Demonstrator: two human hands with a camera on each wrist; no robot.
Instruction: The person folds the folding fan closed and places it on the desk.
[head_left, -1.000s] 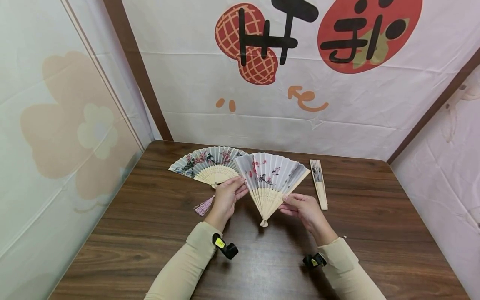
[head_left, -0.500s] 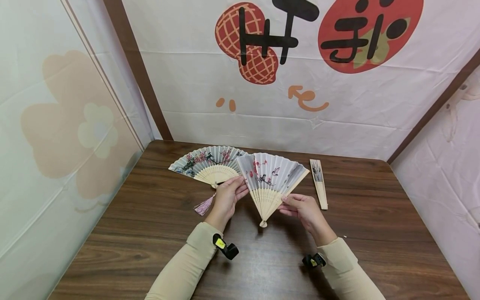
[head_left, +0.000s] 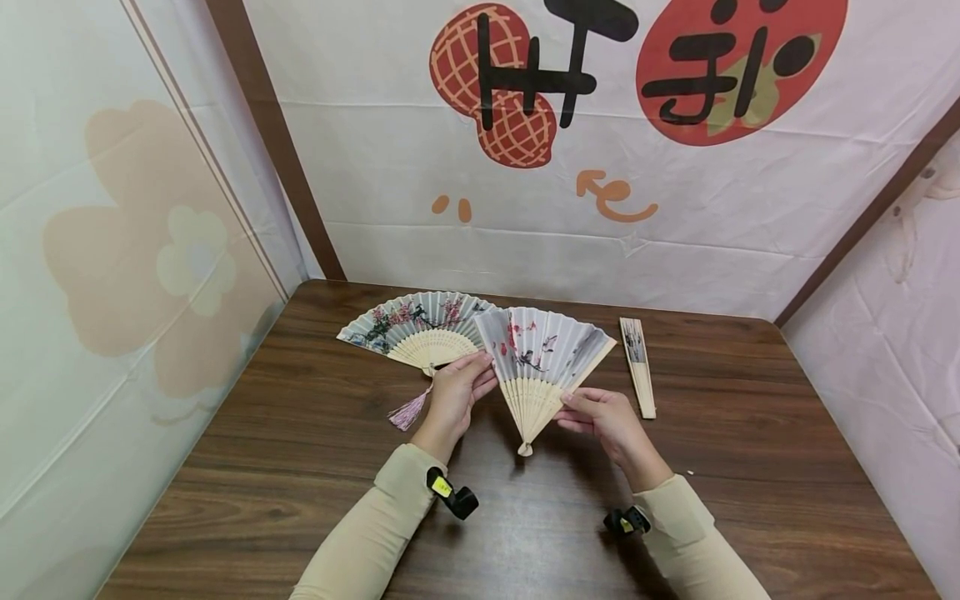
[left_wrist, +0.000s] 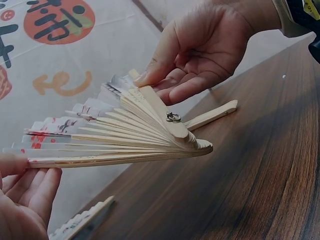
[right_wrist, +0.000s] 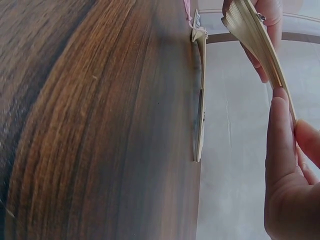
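The held fan [head_left: 551, 346] is above the tabletop [head_left: 525, 542], a spread fan [head_left: 412, 325] to its left, a folded fan [head_left: 637, 367] to its right. The left hand [head_left: 453, 393] pinches its left edge, the right hand [head_left: 611, 419] its right, fingers [right_wrist: 281, 135] nearly together. It looks light, its pleats delicate; the stiff outer sticks [head_left: 592, 367] offer the surest hold.

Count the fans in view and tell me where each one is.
3. The held fan is spread between left grip and right grip; the tasselled fan lies spread on the table, beyond the left grip; the folded fan lies on the table's right side.
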